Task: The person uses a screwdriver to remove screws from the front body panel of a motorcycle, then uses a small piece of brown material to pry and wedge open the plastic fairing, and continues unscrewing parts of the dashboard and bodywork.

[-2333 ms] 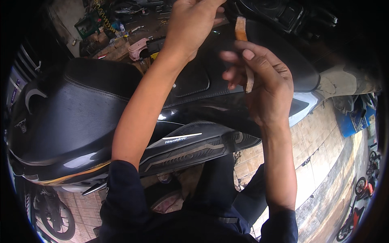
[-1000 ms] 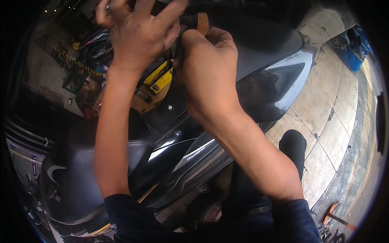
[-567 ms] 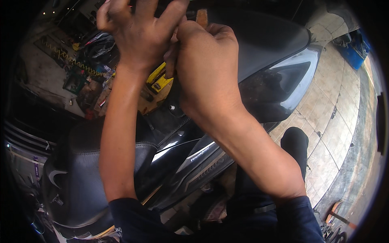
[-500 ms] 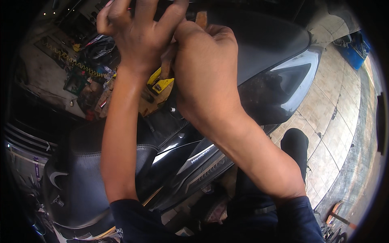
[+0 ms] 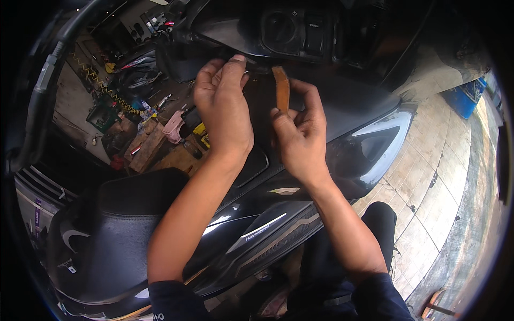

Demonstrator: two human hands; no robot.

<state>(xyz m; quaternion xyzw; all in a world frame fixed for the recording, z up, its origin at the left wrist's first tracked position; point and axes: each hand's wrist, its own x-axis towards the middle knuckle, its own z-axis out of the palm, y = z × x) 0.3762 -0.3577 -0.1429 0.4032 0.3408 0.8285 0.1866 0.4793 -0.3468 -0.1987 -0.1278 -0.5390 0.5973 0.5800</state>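
Note:
My right hand (image 5: 304, 128) is closed round the lower part of a flat, slightly curved orange-brown strip (image 5: 281, 88), which stands upright between thumb and fingers. Its lower end is hidden in my hand. My left hand (image 5: 222, 91) is to the left of it, apart from the strip, with its fingers curled and the thumb against the forefinger. Whatever may be in that pinch is too small to make out. Both hands are over a black motor scooter (image 5: 353, 101), just short of its control panel (image 5: 305, 32) with a round knob and a switch.
The scooter's black seat (image 5: 126, 235) lies at the lower left. Beyond my left arm are wooden blocks (image 5: 147, 152), a pink part (image 5: 174, 127) and a coiled yellow hose (image 5: 101, 85). A blue drum (image 5: 466, 99) stands at the far right on the tiled floor (image 5: 423, 187).
My hands have come apart and lower in view, the left one curling its raised fingers. The strip now shows more fully in my right hand. The scooter's panel has come into view.

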